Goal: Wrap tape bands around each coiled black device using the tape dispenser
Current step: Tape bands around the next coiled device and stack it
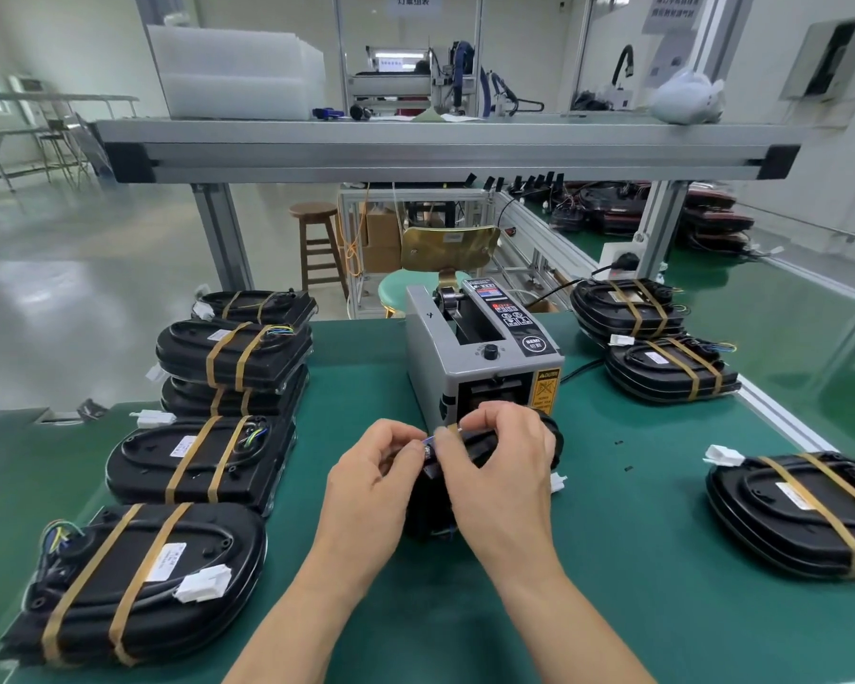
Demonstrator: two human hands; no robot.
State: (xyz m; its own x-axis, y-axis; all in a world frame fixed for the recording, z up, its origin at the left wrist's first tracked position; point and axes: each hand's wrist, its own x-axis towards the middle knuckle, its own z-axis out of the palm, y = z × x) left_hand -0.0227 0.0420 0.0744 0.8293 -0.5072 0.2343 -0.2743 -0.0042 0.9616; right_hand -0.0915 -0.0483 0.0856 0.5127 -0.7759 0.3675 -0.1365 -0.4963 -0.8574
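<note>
Item: coiled black device [430, 515], no bands visible. Location: centre of the green worktop [613, 560], just in front of the grey tape dispenser [484, 357], largely hidden by both hands.

Left grip [376, 481]: bare hand, fingers curled, pinching the device's upper edge.

Right grip [502, 466]: bare hand, fingers curled over the device's top, thumb and forefinger pinched close beside the left fingertips; a small strip between them, possibly tape, is too blurred to confirm.

Left stock [203, 461]: black devices, each with two tan bands, some stacked.

Right stock [667, 367]: the same kind, banded, lying well apart.
</note>
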